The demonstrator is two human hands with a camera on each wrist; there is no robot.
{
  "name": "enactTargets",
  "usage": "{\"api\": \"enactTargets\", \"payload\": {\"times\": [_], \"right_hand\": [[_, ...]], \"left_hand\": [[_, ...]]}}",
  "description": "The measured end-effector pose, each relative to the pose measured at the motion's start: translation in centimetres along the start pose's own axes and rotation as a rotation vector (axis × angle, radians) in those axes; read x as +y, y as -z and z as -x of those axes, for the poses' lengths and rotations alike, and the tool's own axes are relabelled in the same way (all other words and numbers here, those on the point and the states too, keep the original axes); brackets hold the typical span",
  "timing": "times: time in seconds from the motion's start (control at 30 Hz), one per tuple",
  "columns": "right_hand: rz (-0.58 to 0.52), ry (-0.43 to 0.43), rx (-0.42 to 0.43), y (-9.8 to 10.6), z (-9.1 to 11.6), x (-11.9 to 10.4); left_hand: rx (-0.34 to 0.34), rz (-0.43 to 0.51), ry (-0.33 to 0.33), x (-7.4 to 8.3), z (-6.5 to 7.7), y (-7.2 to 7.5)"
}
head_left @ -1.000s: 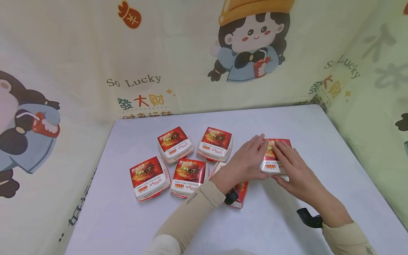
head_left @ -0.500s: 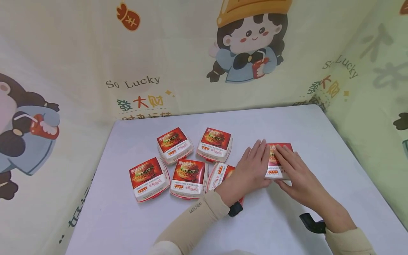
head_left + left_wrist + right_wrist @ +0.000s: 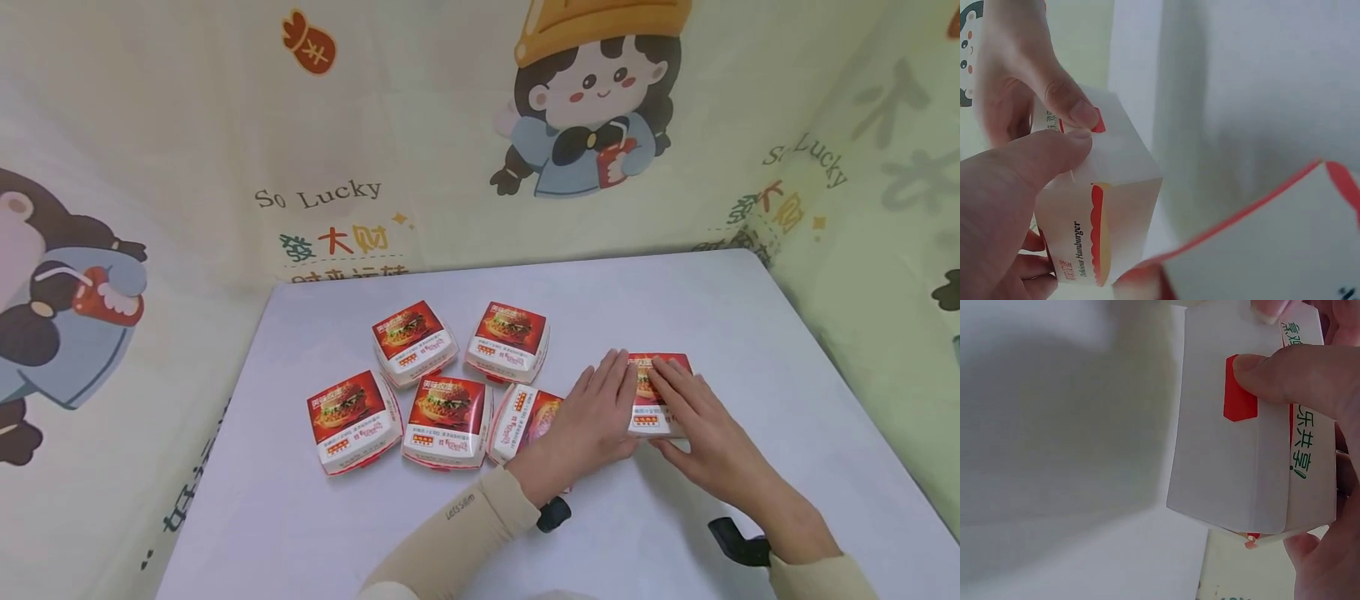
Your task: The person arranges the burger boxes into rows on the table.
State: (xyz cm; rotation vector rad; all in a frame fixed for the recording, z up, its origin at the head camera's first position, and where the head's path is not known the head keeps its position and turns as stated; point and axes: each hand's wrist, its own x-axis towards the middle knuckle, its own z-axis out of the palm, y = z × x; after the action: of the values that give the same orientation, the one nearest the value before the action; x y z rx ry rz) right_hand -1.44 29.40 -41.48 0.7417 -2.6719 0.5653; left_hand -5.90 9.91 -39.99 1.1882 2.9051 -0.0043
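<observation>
Both hands hold one closed burger box (image 3: 647, 423), red and white with a burger picture on its lid, on the right half of the table. My left hand (image 3: 596, 417) grips its left side; in the left wrist view the left thumb lies on the white front wall and fingers reach behind. My right hand (image 3: 708, 433) grips the opposite side. In the right wrist view, the right thumb presses at the red tab (image 3: 1239, 397) on the front of the box, with the left thumbtip close by.
Several similar burger boxes (image 3: 446, 417) sit in a cluster to the left. One box (image 3: 517, 421) lies turned, partly hidden beneath my left wrist. The white table (image 3: 315, 533) is backed by a printed cloth (image 3: 442, 217). Black wrist mounts (image 3: 738, 542) hang below both wrists.
The hands and the held box have moved slightly toward the near edge and a little right. The turned box under the left forearm shows more of its lid. The clustered boxes stay put.
</observation>
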Motion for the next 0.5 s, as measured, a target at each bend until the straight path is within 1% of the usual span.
{"api": "enactTargets", "payload": {"times": [0.1, 0.2, 0.5], "right_hand": [[0.0, -0.008, -0.006, -0.21, 0.23, -0.03], [0.0, -0.01, -0.021, -0.36, 0.34, 0.02], [-0.054, 0.033, -0.063, -0.99, 0.78, 0.74]], "left_hand": [[0.024, -0.024, -0.015, 0.07, 0.3, -0.32], [0.031, -0.035, -0.019, 0.11, 0.5, -0.53], [-0.033, -0.049, -0.013, 0.25, 0.64, -1.01]]}}
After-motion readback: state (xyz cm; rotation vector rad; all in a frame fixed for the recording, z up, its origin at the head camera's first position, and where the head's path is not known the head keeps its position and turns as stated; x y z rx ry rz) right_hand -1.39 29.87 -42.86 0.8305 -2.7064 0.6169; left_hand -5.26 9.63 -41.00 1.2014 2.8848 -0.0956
